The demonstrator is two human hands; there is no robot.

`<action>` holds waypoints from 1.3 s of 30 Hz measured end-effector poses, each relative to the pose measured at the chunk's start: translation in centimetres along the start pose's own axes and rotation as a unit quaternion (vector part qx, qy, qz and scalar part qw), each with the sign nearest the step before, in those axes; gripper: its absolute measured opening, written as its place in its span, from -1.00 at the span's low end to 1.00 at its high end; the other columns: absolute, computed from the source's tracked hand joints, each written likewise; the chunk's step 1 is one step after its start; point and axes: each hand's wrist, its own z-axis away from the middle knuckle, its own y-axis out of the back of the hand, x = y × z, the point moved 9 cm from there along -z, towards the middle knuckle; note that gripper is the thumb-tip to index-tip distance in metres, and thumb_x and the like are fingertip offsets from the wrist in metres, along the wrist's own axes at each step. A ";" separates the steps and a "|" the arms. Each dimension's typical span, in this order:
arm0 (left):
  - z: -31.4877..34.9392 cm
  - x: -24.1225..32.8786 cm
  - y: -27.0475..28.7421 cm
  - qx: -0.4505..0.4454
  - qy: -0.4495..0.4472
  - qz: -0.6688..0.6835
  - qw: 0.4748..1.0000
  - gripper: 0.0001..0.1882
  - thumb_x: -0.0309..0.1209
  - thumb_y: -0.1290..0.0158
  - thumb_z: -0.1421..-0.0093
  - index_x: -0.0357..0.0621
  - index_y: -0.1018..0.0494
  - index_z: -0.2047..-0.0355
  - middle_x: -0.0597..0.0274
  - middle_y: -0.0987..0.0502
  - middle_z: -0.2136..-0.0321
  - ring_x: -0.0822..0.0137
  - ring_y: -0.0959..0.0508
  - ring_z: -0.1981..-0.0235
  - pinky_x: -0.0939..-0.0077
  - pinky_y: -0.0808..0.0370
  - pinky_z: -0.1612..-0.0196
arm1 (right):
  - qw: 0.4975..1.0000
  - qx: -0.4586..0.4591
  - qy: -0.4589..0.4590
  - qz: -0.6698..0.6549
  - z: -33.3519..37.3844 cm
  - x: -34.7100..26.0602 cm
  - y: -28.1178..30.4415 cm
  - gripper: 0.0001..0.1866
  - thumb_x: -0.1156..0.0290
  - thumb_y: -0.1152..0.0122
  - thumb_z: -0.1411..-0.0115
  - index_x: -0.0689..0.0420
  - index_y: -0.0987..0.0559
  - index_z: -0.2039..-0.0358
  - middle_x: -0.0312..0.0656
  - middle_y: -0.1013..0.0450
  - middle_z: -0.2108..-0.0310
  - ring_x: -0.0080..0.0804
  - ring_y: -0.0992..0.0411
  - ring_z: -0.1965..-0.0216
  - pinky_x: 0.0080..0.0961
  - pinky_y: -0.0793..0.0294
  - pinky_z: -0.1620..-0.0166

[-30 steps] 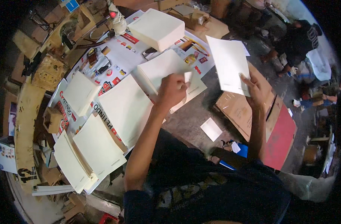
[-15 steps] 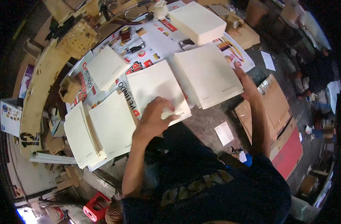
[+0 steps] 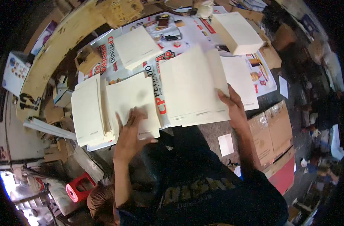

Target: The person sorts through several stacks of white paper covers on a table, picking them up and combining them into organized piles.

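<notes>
Left hand (image 3: 130, 136) splayed over stack (image 3: 128, 94); right hand (image 3: 234, 109) gripping sheets (image 3: 215, 77).

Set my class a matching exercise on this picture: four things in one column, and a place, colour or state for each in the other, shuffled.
Column one
1. Left hand
2. Right hand
3. Stool
4. Small pale card

Column two
A. Red, toward the lower left
B. Lying left of the brown cardboard
C. Fingers spread over a paper pile
D. Thumb at the right edge of the pale sheets

Right pairs: 1-C, 2-D, 3-A, 4-B
</notes>
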 end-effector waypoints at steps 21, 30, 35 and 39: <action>10.2 -10.8 1.0 0.423 0.246 0.534 0.690 -0.76 -0.31 -0.17 -0.23 -0.28 -0.54 0.41 0.41 -0.45 0.63 0.60 -0.43 0.57 0.57 -0.52 0.40 | 0.997 -0.029 0.055 -0.045 3.6 -10.4 -8.5 -0.39 0.30 -0.20 -0.22 0.25 -0.31 -0.24 -0.02 -0.44 -0.03 -0.24 -0.42 -0.04 -0.33 -0.37 -0.11; 7.1 -11.4 0.9 0.209 0.306 0.299 0.879 -0.51 -0.20 0.19 -0.41 -0.48 -0.44 0.04 -0.35 -0.53 0.15 -0.09 -0.54 0.06 0.25 -0.40 -0.04 | 0.966 -0.246 0.067 -0.045 3.7 -2.8 -23.0 -0.47 0.36 0.04 -0.34 0.21 -0.18 -0.28 0.05 -0.29 -0.17 -0.18 -0.26 -0.20 -0.28 -0.25 -0.22; 7.6 -8.4 5.7 0.270 0.250 0.205 0.907 -0.79 -0.45 -0.04 -0.27 -0.33 -0.51 0.15 -0.22 -0.57 0.38 0.05 -0.60 0.49 0.32 -0.52 0.33 | 0.942 -0.245 -0.031 -0.229 6.0 -0.7 -24.2 -0.39 0.43 0.03 -0.30 0.15 -0.11 -0.34 -0.07 -0.31 -0.12 -0.30 -0.24 -0.18 -0.37 -0.24 -0.23; 9.3 -12.5 8.6 0.368 0.210 0.252 0.870 -0.78 -0.46 -0.06 -0.28 -0.32 -0.49 0.12 0.40 -0.41 0.59 0.58 -0.31 0.60 0.64 -0.26 0.57 | 0.922 -0.352 -0.048 -0.157 9.0 -6.0 -24.8 -0.35 0.28 -0.03 -0.36 0.06 -0.02 -0.36 0.08 -0.33 -0.14 -0.24 -0.39 -0.11 -0.37 -0.58 0.02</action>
